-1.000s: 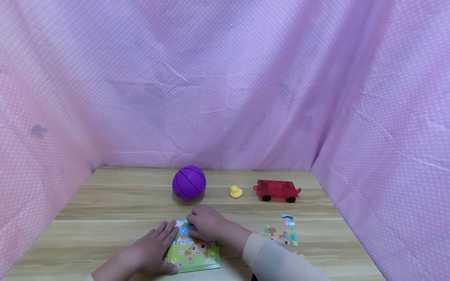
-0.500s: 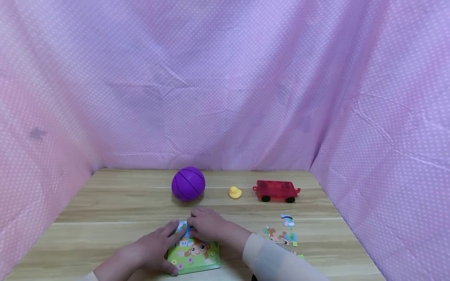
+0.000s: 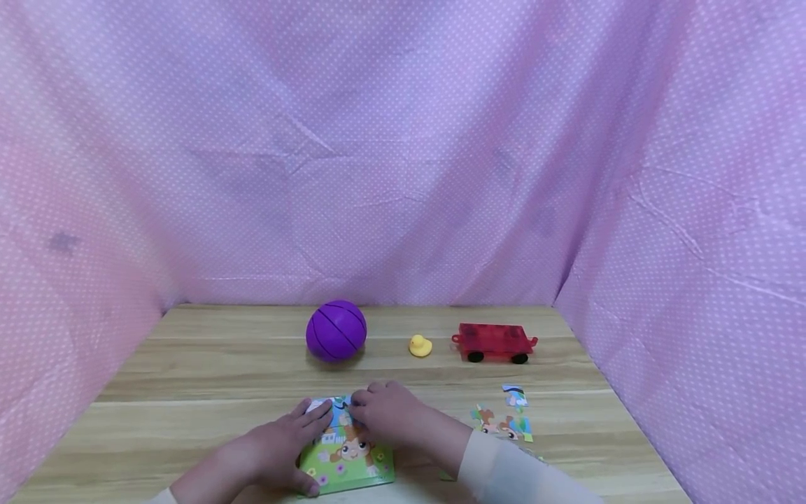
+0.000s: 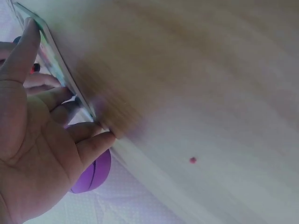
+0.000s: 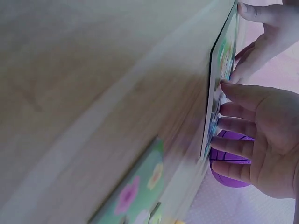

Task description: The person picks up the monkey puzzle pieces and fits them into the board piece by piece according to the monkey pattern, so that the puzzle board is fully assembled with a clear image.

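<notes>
A jigsaw puzzle board [image 3: 352,479] with a monkey, flowers and a green border lies flat at the front of the table. My left hand [image 3: 277,448] rests on its left side, fingertips over the upper left of the picture and thumb at the lower left edge. My right hand [image 3: 393,418] touches the upper right part, fingertips on the blue sky area. In the right wrist view, the right fingers [image 5: 236,126] reach fairly straight to the board's surface, with nothing gripped in the palm. The board's upper right corner is hidden under this hand.
Loose puzzle pieces [image 3: 515,396] lie to the right, partly behind the right forearm. A green piece with flowers [image 5: 140,186] shows in the right wrist view. Farther back stand a purple ball [image 3: 336,332], a yellow duck [image 3: 420,346] and a red wagon [image 3: 494,341]. Pink dotted cloth [image 3: 390,210] surrounds the table.
My left fingers have shifted from the board's left edge onto its upper left. The right hand has moved slightly right, uncovering more of the sky area in the picture.
</notes>
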